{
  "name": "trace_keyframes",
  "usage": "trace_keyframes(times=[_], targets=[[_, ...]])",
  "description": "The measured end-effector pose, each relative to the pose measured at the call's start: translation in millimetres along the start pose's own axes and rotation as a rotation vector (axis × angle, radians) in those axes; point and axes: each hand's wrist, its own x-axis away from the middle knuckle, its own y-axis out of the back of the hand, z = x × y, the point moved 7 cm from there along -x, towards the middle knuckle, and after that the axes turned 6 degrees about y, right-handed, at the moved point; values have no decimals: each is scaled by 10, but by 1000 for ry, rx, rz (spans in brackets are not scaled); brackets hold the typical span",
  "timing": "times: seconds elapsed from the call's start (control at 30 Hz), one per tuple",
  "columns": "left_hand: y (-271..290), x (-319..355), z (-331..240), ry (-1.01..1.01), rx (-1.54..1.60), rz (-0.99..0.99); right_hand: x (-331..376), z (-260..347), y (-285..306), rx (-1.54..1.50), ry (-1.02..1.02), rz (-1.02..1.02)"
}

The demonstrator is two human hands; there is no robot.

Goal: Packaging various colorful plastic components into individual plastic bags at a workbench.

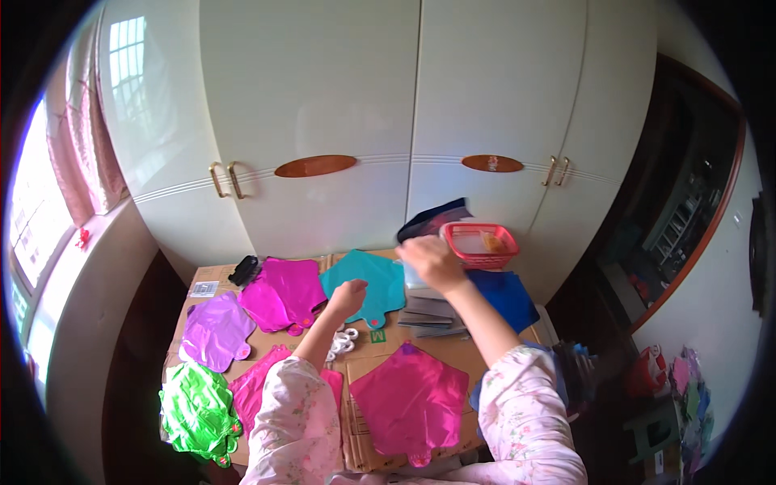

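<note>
My left hand [347,296] hovers with fingers curled over the lower edge of a flat teal foil balloon [368,281]; whether it holds anything I cannot tell. My right hand [431,260] reaches out over a stack of grey flat packs [428,314], close to a red plastic basket [482,245]; its palm side is hidden. A small white ring-shaped thing [343,341] lies under my left forearm. A large pink foil balloon [408,400] lies flat nearest to me.
Cardboard [373,343] covers the table. On it lie magenta [284,293], lilac [214,330], green [196,412] and blue [505,297] foil balloons and a black object [243,269]. White wardrobe doors [347,121] stand behind. A window [32,210] is at left, clutter [679,388] at right.
</note>
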Motion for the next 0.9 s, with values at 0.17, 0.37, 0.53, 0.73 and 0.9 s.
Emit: trace_keyframes(times=[0.17,0.37,0.53,0.73,0.9], targets=[[587,212,281,-5,-78,-114,512,612,-1354,-158,85,329],[766,539,628,94,-139,10,867,1086,-1847,-468,-138,616],[453,552,674,-166,-216,57,932,1125,-1953,-433,-175,592],[263,668,632,-138,-132,256,980,953,-1988,-543,-532,581],[241,629,665,-64,-144,278,1072,788,-2022,-631,-839,665]])
